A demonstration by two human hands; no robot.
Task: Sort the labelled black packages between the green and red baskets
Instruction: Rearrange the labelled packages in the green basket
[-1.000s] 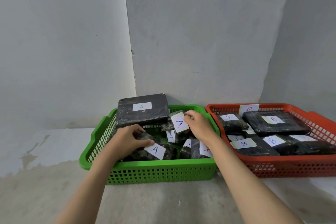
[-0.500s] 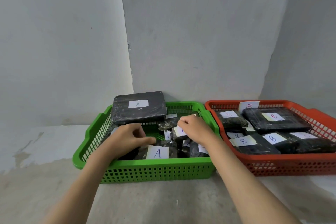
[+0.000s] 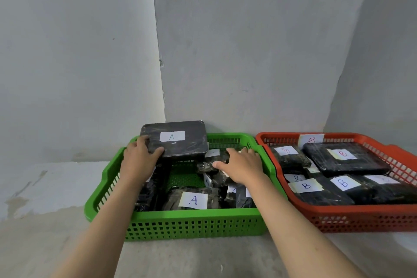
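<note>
Left hand grips large A-labelled package (near-left corner); right hand spread flat, fingers relaxed, over small packages in green basket.

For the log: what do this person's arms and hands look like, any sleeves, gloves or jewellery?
Both forearms enter from the bottom edge and are bare as far as the frame shows: no sleeves visible. The left hand and right hand wear no gloves; no rings, watch or wristbands show. No markings are visible on either.
</note>
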